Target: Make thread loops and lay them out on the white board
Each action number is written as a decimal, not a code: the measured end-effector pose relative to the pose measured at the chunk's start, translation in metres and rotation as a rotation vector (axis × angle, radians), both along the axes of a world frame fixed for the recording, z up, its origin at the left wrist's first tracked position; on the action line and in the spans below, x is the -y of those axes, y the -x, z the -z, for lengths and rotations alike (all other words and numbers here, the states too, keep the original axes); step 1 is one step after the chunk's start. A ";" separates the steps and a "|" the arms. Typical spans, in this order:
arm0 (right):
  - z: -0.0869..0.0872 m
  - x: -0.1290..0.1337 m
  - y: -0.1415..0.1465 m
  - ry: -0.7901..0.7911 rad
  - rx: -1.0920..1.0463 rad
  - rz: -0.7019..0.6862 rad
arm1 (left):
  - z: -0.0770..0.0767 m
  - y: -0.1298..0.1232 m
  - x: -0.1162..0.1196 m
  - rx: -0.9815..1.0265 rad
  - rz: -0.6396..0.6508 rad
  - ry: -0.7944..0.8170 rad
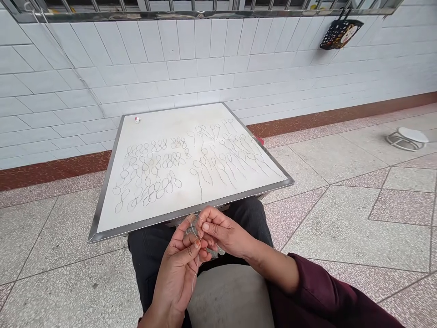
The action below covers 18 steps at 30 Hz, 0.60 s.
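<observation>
A square table (164, 125) with a smooth, glossy white top and a flat grey metal edge stands against a wall (153, 41) of white rectangular tiles. On the table's left half lie rows of curled pieces (152, 196), hair-thin and mostly twisted into figure-eights; on its right half lie looser pieces (223, 166), many with one oval loop and a long, straightish tail. A small red-and-white ornament (137, 120) sits near the table's far left corner. Speckled, polished stone floor (68, 259) spreads around the table. To the table's right is a low stool (409, 138) with a pale rounded seat and rings of tube; above and to the right of the table hangs a dark, patterned bag (341, 34). Just in front of the table's near edge, above the person's dark trousers (146, 255), two bare hands hold one thin strand (197, 262), pale and slightly shiny; whether it is wire or cord I cannot tell. It bends into a narrow loop at the top, crosses itself, then trails down as a single tail. The left hand (179, 266) has its grip pinched closed on the crossing; the right hand (227, 233), in a maroon sleeve (324, 287), has its grip pinched closed on the loop's side.
</observation>
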State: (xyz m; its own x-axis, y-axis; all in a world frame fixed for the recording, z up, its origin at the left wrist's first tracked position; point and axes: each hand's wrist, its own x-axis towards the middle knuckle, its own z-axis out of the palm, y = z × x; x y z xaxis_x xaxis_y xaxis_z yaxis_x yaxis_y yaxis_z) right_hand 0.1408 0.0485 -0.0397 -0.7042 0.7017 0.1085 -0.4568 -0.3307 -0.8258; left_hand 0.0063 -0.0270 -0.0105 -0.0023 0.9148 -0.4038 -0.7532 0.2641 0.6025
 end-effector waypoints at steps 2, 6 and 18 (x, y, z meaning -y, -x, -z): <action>0.003 0.000 0.002 0.002 -0.036 0.000 | 0.000 -0.001 0.001 -0.001 0.001 -0.001; 0.010 -0.003 -0.002 -0.093 -0.072 -0.040 | 0.001 0.000 0.001 -0.033 0.031 0.030; -0.060 -0.047 -0.027 -1.250 0.415 -0.046 | -0.009 0.004 0.005 -0.274 0.128 0.032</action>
State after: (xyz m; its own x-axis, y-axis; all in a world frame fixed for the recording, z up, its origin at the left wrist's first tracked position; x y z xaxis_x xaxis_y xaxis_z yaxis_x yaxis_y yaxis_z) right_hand 0.1678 0.0951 0.0203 -0.8621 0.2614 0.4340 -0.1060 0.7447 -0.6590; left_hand 0.0025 -0.0325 -0.0018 -0.0008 0.9016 -0.4325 -0.5232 0.3682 0.7686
